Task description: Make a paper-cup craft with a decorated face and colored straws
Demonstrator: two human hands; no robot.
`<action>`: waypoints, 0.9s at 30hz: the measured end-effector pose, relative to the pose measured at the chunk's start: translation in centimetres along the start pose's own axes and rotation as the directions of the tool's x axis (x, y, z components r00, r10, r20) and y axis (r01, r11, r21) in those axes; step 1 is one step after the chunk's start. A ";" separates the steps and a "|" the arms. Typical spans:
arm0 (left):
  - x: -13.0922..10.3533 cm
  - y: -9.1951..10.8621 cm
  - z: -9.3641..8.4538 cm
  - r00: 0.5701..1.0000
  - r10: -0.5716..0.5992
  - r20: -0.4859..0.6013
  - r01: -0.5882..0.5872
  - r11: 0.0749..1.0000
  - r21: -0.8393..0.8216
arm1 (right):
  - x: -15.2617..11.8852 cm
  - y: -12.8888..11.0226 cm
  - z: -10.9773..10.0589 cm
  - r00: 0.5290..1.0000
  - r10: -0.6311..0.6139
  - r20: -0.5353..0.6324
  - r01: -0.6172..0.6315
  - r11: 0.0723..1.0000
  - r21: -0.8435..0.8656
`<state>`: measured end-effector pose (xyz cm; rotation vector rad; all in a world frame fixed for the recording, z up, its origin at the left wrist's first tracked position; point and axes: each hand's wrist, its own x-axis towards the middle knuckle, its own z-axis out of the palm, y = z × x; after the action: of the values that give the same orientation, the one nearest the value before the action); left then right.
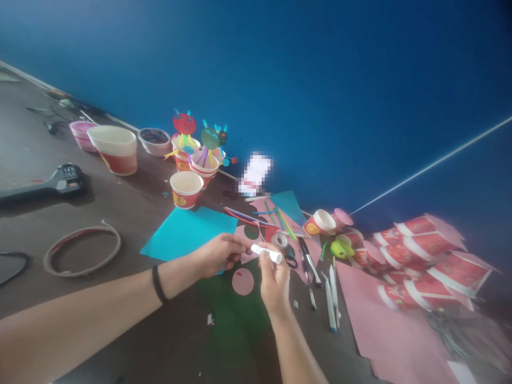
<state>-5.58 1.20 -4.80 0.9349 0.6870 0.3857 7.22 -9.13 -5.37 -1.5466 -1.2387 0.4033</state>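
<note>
1. Landmark: turquoise sheet (180,233), flat, smooth-faced and straight-edged, lying on the dark tabletop (168,341).
2. Labels: the single paper cup (186,191), upright at the sheet's far edge, carries a yellow emblem on a red printed band; the lettering is too blurred to read. The overlapping red cups (424,256), lying on their sides well to the right of the sheet, show similar red print, likewise unreadable. A pale item (255,175) beyond the sheet, to its right, is pixelated; its writing cannot be made out.
3. Right hand (276,282): right of the sheet, thumb and fingers clamped on a white tube (266,253), a slim, smooth cylinder, held aslant above the tabletop.
4. Left hand (220,253): over the sheet's right edge, fingers curled close together, fingertips just beside the tube's narrow end. Whether they grip anything, I cannot tell. A black band (160,284) circles the wrist.
5. Paper parts: a round pink disc (242,281), flat, lies just to the right of the sheet's near corner; a large pink sheet (384,320) lies well to its right.
6. Beyond the sheet: paper figures (184,124) with round heads and strip limbs sit at upright cups. A tapered cup stack (116,152), nested, stands beyond its left side.
</note>
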 end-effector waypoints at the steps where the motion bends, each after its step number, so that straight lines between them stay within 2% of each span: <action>1: 0.0 0.0 0.0 1.000 -0.002 0.004 0.002 1.000 -0.007 | 0.0 0.0 0.0 1.000 0.002 0.003 -0.002 1.000 0.004; 7: 0.1 0.2 -0.2 1.000 -0.024 0.018 0.025 0.998 -0.051 | 0.0 -0.1 0.0 1.000 0.006 0.023 -0.007 1.000 0.028; 16: -0.1 0.7 -0.1 0.998 -0.053 -0.023 0.052 0.998 -0.028 | 0.1 -0.3 -0.3 0.999 0.011 0.047 -0.015 0.997 0.073; 23: 0.0 0.8 0.0 0.995 -0.080 -0.065 0.074 0.993 -0.097 | 0.2 -0.9 -0.5 0.994 0.014 0.112 -0.027 0.993 0.113; 27: 0.1 0.8 -0.1 0.993 -0.092 -0.069 0.084 0.990 -0.109 | 0.2 -0.5 -0.6 0.992 0.038 0.119 -0.062 0.977 0.206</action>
<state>-5.55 1.78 -4.19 0.7901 0.7652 0.3760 7.52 -9.27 -4.67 -1.3914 -1.2050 0.6424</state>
